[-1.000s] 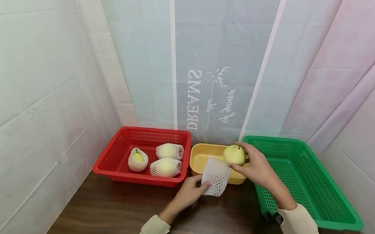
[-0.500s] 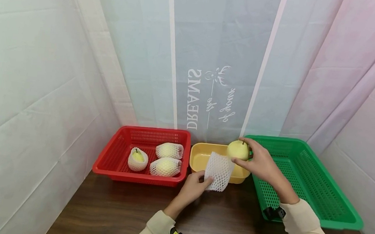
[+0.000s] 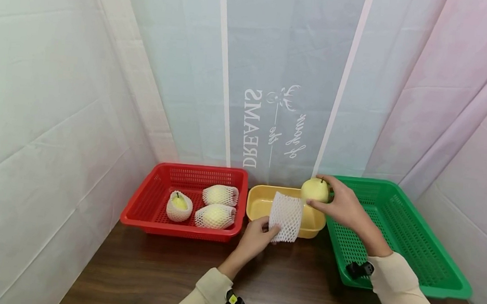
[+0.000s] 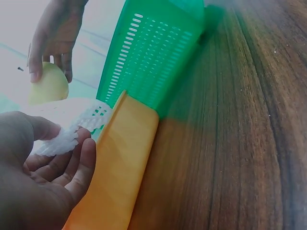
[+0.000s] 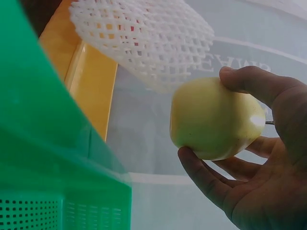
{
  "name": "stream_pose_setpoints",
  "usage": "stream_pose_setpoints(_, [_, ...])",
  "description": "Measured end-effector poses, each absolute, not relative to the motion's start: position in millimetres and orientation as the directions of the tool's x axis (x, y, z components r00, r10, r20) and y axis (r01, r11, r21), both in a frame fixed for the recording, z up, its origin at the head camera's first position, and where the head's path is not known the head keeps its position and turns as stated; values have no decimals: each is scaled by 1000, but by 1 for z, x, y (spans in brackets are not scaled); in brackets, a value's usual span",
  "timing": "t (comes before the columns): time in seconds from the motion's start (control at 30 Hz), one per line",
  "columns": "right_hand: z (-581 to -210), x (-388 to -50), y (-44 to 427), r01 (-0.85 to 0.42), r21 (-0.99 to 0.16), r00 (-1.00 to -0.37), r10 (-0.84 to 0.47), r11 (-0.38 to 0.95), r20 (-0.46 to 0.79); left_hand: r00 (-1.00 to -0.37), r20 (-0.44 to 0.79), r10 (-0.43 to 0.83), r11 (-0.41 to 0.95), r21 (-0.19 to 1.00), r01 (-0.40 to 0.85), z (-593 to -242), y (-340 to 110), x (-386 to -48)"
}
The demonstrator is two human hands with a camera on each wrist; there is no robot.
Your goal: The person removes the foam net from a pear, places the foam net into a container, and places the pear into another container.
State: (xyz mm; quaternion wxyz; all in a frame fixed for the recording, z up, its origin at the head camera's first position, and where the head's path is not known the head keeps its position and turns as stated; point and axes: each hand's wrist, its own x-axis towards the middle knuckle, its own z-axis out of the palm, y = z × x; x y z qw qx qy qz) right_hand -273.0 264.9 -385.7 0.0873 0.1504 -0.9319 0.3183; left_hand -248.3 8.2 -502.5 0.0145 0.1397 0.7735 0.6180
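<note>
The fingers (image 5: 204, 177) of the right hand (image 3: 345, 207) curve round a bare pale-green pear (image 5: 216, 117), thumb on one side and fingertips on the other, its stem toward the palm; the left hand (image 3: 258, 235) pinches a white foam net sleeve (image 3: 285, 216) by its near edge, thumb over the mesh. Compared with a second ago, pear and sleeve have both shifted a little to the right and farther from the body, the pear now at the right end of the yellow tub (image 3: 260, 204), seen above it; sleeve and pear are close together, whether touching I cannot tell. The right forearm reaches forward and leftward, wrist over the near-left edge of the green basket (image 3: 407, 239); the left forearm slants forward and rightward over the wooden worktop (image 3: 163, 270); farther left, the red basket (image 3: 133, 217) holds three netted fruits (image 3: 215, 216), unmoved, one with its stem end upward and two lying on their sides.
</note>
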Motion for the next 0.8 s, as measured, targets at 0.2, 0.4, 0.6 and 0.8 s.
stream_pose_setpoints(0.2, [-387, -279, 274, -308, -580, -950, -211, 754, 231, -960, 156, 232, 139, 972, 192, -500, 15, -252])
stream_pose_setpoints(0.4, [-389, -286, 281, -280, -587, -959, -195, 759, 206, -960, 169, 222, 157, 966, 206, -497, 22, -256])
stream_pose_setpoints(0.6, [-390, -290, 287, -257, -583, -966, -181, 771, 186, -969, 130, 212, 213, 961, 176, -493, 26, -259])
stream_pose_setpoints(0.8, [-391, -295, 292, -237, -583, -971, -163, 777, 178, -973, 143, 183, 273, 943, 190, -488, 30, -264])
